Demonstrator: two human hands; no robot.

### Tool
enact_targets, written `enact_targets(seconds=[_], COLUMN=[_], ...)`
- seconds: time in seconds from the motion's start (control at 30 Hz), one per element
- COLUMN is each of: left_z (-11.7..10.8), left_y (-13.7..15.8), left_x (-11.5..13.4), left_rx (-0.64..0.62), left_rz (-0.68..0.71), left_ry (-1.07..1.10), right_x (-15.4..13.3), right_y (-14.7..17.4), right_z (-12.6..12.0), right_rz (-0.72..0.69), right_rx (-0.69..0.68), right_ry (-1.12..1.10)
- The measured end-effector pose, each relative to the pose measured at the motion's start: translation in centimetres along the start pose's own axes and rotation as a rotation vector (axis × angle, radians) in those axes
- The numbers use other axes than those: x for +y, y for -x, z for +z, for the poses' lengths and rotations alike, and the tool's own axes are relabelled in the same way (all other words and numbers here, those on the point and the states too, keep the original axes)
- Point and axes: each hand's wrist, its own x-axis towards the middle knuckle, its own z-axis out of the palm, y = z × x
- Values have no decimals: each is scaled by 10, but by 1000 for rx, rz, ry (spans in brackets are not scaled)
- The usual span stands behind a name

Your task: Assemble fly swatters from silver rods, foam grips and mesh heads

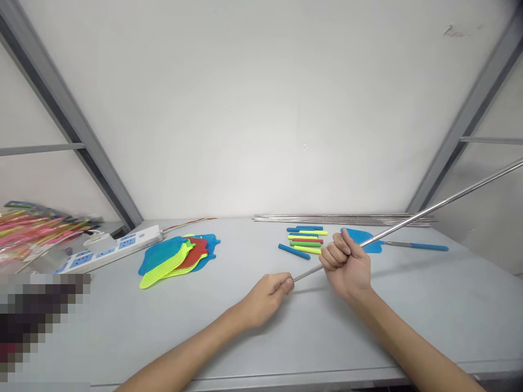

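A long, thin telescopic metal rod (425, 210) slants from the table's middle up past the right edge of the view. Its lower end is pinched in my left hand (265, 296), whose fingers hide the tip. Farther up, my right hand (349, 267) wraps round the same rod, with the palm turned up. Behind my right hand lies a fly swatter (429, 246) with a blue head and a blue handle. Beyond both hands, several coloured plastic handle tubes (306, 240) lie in a loose group, with one blue tube (294, 251) apart at the front.
Several fly swatter heads (171, 267) in blue, yellow and red lie piled at left. Behind them is a white power strip (110, 247) with a plug in it. Thin metal rods (286, 219) lie along the wall. Bagged colourful items (36, 228) fill the far left.
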Motion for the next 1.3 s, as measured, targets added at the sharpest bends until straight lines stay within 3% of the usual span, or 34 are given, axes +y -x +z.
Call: enact_targets(seconds=[0.27, 0.5, 0.97, 1.3], left_z=[1, 2, 9, 8], left_y=[0, 1, -2, -2], left_x=[1, 2, -6, -7], left_rx=[-38, 1, -84, -70], left_rz=[-18, -23, -17, -28], left_ry=[8, -21, 258, 219], right_x=[0, -3, 4, 6], right_y=[-2, -5, -2, -2], right_z=[-3, -8, -3, -2], right_rz=[29, 76, 51, 70], right_rx=[-30, -75, -72, -90], right_ry=[-16, -48, -10, 6])
